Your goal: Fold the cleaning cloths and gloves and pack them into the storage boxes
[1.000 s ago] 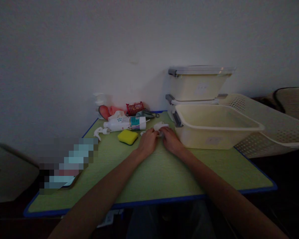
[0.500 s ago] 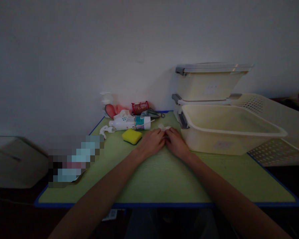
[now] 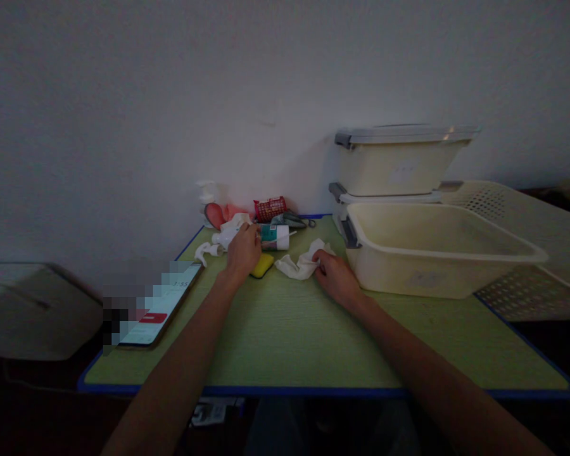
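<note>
My left hand [image 3: 244,252] reaches over the middle of a white bottle [image 3: 280,237] with a teal label, which lies on its side. Its fingers bend down over the bottle, but the fingertips are hidden, so I cannot tell whether they grip it. Just beside this hand, a yellow sponge [image 3: 263,263] with a dark underside is partly covered. My right hand [image 3: 335,273] pinches the right part of a crumpled white cloth or tissue [image 3: 300,266] on the table. A white trigger spray head [image 3: 208,253] lies to the left of the bottle.
A phone [image 3: 166,310] lies at the table's left edge. A red mesh-patterned item [image 3: 270,208], a pink-red item [image 3: 213,215] and a grey item [image 3: 289,219] sit at the back. A cream bin [image 3: 418,272], stacked boxes [image 3: 403,164] and a perforated basket [image 3: 517,291] stand right.
My left hand has left my right hand and moved left onto the bottle. The white cloth or tissue now lies spread out more to the left, with my right hand still at it.
</note>
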Motion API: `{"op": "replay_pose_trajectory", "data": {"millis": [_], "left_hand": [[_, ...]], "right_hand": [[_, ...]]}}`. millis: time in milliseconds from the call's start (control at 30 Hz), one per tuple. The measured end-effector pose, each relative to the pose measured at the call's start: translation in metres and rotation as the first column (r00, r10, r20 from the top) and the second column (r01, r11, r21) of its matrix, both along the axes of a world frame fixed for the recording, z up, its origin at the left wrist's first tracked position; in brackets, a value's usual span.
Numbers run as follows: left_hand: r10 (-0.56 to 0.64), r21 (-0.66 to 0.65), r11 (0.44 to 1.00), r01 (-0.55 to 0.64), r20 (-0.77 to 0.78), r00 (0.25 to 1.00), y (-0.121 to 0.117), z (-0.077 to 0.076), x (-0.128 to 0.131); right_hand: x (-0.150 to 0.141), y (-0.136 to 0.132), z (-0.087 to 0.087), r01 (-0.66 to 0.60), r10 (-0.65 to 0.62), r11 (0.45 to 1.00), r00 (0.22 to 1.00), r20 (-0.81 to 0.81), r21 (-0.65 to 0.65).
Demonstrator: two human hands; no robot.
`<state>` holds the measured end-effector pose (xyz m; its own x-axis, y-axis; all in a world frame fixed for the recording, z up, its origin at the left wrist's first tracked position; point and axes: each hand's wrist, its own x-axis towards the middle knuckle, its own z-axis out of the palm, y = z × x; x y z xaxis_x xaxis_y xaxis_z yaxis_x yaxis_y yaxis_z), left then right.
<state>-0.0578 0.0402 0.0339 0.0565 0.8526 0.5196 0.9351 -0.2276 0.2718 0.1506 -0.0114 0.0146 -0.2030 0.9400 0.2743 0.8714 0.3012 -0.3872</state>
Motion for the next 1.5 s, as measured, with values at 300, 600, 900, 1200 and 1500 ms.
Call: {"op": "replay_pose_trajectory", "data": {"millis": [300, 600, 900, 1200, 1500], "left_hand": [[-0.079, -0.059, 0.995, 0.077, -0.027, 0.997, 0.003, -0.010, 0.001], [-0.088, -0.042, 0.995, 0.086, -0.032, 0.996, 0.005, -0.018, 0.005], [-0.086, 0.069, 0.994, 0.086, -0.006, 0.996, 0.006, -0.010, -0.001], [-0.032, 0.199, 0.980, 0.013, 0.096, 0.995, 0.012, -0.005, -0.019], [-0.104, 0.278, 0.956, 0.091, 0.031, 0.994, 0.000, 0.004, 0.001]], "right_hand": [[-0.002, -0.003, 0.001, 0.006, -0.006, 1.000, 1.000, 0.004, -0.004], [0.002, -0.002, -0.004, -0.042, 0.043, 0.999, 0.999, -0.024, 0.030], [0.003, -0.001, -0.005, -0.087, 0.088, 0.995, 0.996, -0.022, 0.038], [0.002, 0.001, -0.007, -0.094, 0.095, 0.994, 0.995, -0.031, 0.052], [0.002, 0.001, -0.006, -0.162, 0.163, 0.986, 0.986, -0.017, 0.036]]}}
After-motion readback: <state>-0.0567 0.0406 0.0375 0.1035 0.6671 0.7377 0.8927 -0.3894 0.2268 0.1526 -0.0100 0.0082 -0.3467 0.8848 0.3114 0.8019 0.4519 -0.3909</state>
